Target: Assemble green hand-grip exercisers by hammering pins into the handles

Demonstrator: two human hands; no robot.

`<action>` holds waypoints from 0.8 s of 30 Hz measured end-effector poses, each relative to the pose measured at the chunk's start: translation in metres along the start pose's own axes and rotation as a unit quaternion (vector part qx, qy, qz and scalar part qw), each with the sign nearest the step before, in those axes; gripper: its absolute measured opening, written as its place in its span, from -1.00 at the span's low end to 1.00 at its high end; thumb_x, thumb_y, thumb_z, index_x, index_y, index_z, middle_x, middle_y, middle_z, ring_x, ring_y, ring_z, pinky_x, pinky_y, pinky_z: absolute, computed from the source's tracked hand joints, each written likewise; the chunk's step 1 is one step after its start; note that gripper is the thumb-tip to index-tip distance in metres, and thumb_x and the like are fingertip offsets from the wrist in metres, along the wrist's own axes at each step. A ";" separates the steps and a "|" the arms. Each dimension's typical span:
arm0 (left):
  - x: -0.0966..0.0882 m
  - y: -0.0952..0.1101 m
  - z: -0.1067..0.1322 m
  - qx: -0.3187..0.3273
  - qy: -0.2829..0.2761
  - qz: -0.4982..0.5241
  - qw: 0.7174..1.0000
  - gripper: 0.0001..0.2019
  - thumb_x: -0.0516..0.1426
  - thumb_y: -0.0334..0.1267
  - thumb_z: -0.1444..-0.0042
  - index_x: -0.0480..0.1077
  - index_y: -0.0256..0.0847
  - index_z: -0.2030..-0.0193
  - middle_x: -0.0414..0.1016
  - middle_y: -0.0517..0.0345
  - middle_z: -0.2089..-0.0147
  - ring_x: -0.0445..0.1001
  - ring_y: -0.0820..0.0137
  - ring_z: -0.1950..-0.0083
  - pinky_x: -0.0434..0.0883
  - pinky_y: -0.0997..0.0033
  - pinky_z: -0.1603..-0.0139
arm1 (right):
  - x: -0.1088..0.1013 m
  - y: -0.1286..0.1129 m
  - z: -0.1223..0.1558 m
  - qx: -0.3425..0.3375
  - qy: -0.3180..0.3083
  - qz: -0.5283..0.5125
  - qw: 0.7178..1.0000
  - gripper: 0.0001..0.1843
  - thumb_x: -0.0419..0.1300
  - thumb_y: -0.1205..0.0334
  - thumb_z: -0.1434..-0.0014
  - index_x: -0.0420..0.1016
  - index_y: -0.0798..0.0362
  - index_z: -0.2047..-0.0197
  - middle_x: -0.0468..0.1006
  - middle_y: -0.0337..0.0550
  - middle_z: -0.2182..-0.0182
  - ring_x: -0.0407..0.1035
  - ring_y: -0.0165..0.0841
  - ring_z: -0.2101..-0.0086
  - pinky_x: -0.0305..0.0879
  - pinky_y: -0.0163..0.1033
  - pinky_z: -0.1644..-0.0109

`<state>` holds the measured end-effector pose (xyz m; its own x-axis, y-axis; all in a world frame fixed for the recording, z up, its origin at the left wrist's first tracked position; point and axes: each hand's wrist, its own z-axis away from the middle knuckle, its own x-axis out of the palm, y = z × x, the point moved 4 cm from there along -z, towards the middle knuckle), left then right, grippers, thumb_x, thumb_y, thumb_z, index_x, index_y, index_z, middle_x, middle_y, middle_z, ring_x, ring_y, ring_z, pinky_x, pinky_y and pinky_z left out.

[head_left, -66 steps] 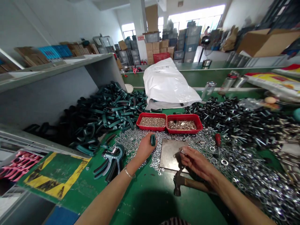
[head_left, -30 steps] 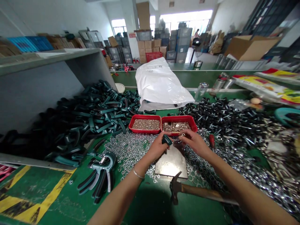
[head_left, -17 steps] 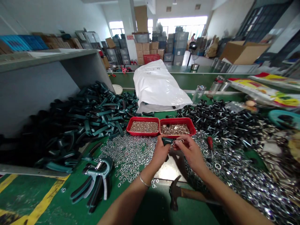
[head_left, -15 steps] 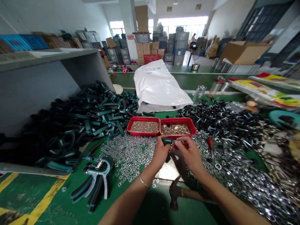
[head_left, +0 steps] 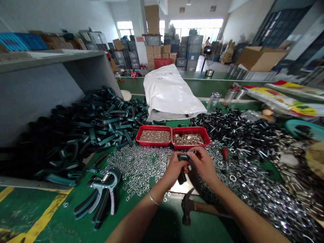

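My left hand [head_left: 174, 169] is closed around a dark green tool handle [head_left: 183, 157] with pale lettering; its black lower end points down below my fingers. At the handle's right end, the thumb and fingers of my right hand [head_left: 204, 166] are pinched together around a small shiny metal piece, mostly hidden by the fingertips. Beneath both hands lies a pale metal plate [head_left: 174, 189]. A claw hammer [head_left: 187, 206] rests just in front of it, its wooden handle running under my right forearm. To the left lie assembled teal hand tools [head_left: 102, 192] with black grips and a coil spring.
Two red trays [head_left: 153, 144] of small metal parts stand behind my hands. Loose nuts [head_left: 139, 168] spread left, metal rings [head_left: 253, 189] and a red screwdriver [head_left: 225, 153] right. Green handles [head_left: 111, 121] are heaped left, black-headed bolts [head_left: 235, 125] right; a white bag [head_left: 172, 92] lies behind.
The handle has tilted and come slightly lower, so more of its black lower end shows. My right fingers have moved slightly left and cover more of the metal piece.
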<state>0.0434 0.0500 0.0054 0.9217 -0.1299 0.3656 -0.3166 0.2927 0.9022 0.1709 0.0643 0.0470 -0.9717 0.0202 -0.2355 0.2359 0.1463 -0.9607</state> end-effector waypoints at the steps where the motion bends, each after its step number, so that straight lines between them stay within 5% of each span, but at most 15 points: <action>1: 0.005 0.000 0.005 -0.023 -0.054 0.001 0.998 -0.64 0.13 -0.38 0.02 0.16 -0.16 0.07 0.39 0.32 0.45 0.28 0.56 0.59 0.26 0.54 0.53 | -0.001 0.001 -0.001 0.007 -0.026 0.001 1.000 -0.77 0.24 -0.02 -0.20 0.48 -0.05 0.23 0.52 -0.19 0.30 0.39 -0.26 0.27 0.33 -0.16 0.15; 4: 0.015 0.005 0.022 -0.075 -0.185 0.025 0.979 -0.59 0.18 -0.38 0.02 0.18 -0.15 0.02 0.44 0.26 0.40 0.29 0.57 0.58 0.26 0.54 0.52 | -0.002 0.002 -0.002 0.048 -0.108 -0.040 0.992 -0.73 0.21 -0.06 -0.22 0.45 -0.02 0.27 0.47 -0.27 0.41 0.34 -0.36 0.40 0.28 -0.25 0.30; 7: 0.017 0.008 0.029 -0.100 -0.212 0.089 0.968 -0.63 0.22 -0.18 -0.08 0.22 -0.17 0.02 0.48 0.14 0.30 0.35 0.56 0.54 0.28 0.53 0.51 | -0.004 0.008 -0.001 0.077 -0.146 -0.064 0.984 -0.68 0.13 -0.12 -0.26 0.41 -0.03 0.25 0.42 -0.32 0.47 0.29 -0.41 0.51 0.23 -0.29 0.42; 9: 0.014 0.007 0.026 -0.093 -0.160 0.122 0.975 -0.69 0.19 -0.07 -0.13 0.23 -0.18 0.13 0.48 0.12 0.31 0.28 0.59 0.59 0.17 0.58 0.60 | -0.014 0.018 0.000 0.052 -0.167 -0.008 0.985 -0.69 0.07 -0.09 -0.31 0.42 -0.03 0.20 0.45 -0.28 0.43 0.33 -0.38 0.47 0.28 -0.26 0.37; 11: 0.004 0.010 0.019 -0.040 -0.059 0.143 0.987 -0.71 0.19 -0.06 -0.14 0.19 -0.17 0.23 0.48 0.17 0.34 0.19 0.63 0.63 0.06 0.62 0.65 | -0.039 0.033 0.000 -0.021 -0.138 0.165 0.976 -0.74 0.07 0.01 -0.33 0.44 0.00 0.16 0.50 -0.16 0.31 0.40 -0.29 0.30 0.34 -0.18 0.19; 13: -0.007 0.017 0.013 0.037 0.030 0.151 0.987 -0.73 0.18 -0.08 -0.15 0.19 -0.17 0.25 0.48 0.19 0.32 0.21 0.63 0.60 0.12 0.62 0.62 | -0.072 0.050 0.001 -0.080 -0.073 0.369 0.923 -0.81 0.08 0.15 -0.30 0.46 0.04 0.17 0.49 -0.03 0.21 0.37 -0.18 0.15 0.30 -0.08 0.03; 15: -0.013 0.026 0.008 0.088 0.060 0.133 0.985 -0.75 0.15 -0.06 -0.18 0.25 -0.18 0.22 0.50 0.17 0.26 0.29 0.60 0.53 0.23 0.58 0.53 | -0.103 0.067 0.005 -0.078 -0.044 0.450 0.889 -0.84 0.08 0.26 -0.26 0.47 0.08 0.24 0.47 0.07 0.20 0.34 -0.11 0.12 0.27 -0.01 -0.01; 18: -0.010 0.032 0.000 0.082 0.026 0.070 0.994 -0.72 0.14 -0.01 -0.19 0.33 -0.19 0.17 0.52 0.14 0.22 0.37 0.56 0.47 0.32 0.54 0.44 | -0.131 0.080 0.010 -0.062 -0.053 0.469 0.879 -0.83 0.06 0.31 -0.22 0.47 0.07 0.32 0.46 0.07 0.23 0.36 -0.09 0.15 0.29 -0.04 0.07; 21: -0.002 0.026 -0.006 0.059 0.011 0.029 0.998 -0.68 0.17 0.02 -0.15 0.35 -0.21 0.18 0.53 0.14 0.25 0.35 0.57 0.49 0.29 0.56 0.46 | -0.132 0.072 0.009 -0.059 -0.052 0.464 0.882 -0.80 0.04 0.25 -0.25 0.47 0.02 0.30 0.48 0.02 0.24 0.39 -0.11 0.18 0.31 -0.07 0.12; 24: -0.002 0.015 -0.009 0.065 0.072 0.002 0.995 -0.66 0.19 0.04 -0.14 0.34 -0.21 0.21 0.52 0.19 0.35 0.25 0.60 0.58 0.19 0.59 0.53 | -0.111 0.052 0.005 -0.013 -0.043 0.321 0.946 -0.82 0.06 0.14 -0.28 0.45 -0.01 0.21 0.53 -0.08 0.29 0.45 -0.19 0.27 0.36 -0.10 0.16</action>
<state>0.0390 0.0637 0.0166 0.9401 0.0102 0.3408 -0.3376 0.1673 0.9263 0.2906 0.0651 0.0227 -0.6232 0.0320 -0.7814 0.7755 0.1549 -0.6121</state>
